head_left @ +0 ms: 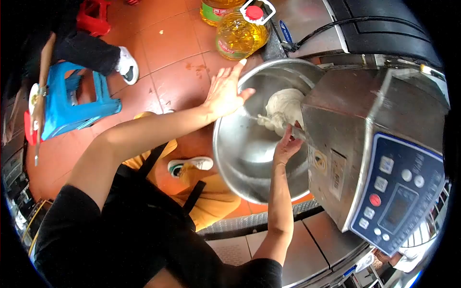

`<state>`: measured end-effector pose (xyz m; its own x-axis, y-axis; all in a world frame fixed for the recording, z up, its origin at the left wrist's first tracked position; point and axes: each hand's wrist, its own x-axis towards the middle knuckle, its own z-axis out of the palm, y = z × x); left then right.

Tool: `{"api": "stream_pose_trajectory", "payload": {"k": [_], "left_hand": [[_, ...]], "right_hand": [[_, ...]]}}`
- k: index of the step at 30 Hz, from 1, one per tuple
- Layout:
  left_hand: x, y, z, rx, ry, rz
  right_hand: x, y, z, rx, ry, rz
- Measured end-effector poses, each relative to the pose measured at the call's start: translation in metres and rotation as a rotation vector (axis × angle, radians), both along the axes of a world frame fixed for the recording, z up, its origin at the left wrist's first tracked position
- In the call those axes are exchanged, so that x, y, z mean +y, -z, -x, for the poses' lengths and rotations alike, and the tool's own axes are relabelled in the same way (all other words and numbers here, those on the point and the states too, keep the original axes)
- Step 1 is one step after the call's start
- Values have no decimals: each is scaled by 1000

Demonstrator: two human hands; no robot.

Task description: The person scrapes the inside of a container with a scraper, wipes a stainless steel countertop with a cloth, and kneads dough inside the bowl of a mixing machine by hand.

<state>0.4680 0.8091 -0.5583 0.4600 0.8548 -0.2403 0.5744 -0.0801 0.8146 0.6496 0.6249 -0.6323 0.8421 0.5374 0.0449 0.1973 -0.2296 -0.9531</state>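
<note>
A large steel mixing bowl [235,149] sits beneath the metal head of a mixer [336,103]. Pale dough [285,108] clumps in the bowl, with a lumpy strand hanging off its left side. My left hand [225,93] lies at the bowl's left rim, fingers spread and nothing in its grasp. Inside the bowl, just below the dough, my right hand [288,146] has its fingers curled around a greyish, metallic-looking piece close to the mixer head; I cannot tell what that piece is.
Jugs of yellow oil [242,36] stand on the tiled floor beyond the bowl. A blue stool [84,115] is at the left, near another person's shoe [128,67]. The mixer's control panel [398,197] faces right. A black cable [355,20] crosses the metal surface at the top.
</note>
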Motion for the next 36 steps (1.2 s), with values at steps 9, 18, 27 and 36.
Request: {"api": "stream_pose_trajectory", "payload": {"k": [9,18,27,36], "left_hand": [[-2,21,5,-404,92,-371],[0,24,2,-523,167,-384],[1,20,3,-554,176,-321],[3,23,1,-555,142,-396]], "right_hand": [[12,36,-25,-182,-113,-34],[-20,-18,-33,-299,-19,160],[33,22,-10,-149,289,-73],[-6,36,12,-153,68,182]]}}
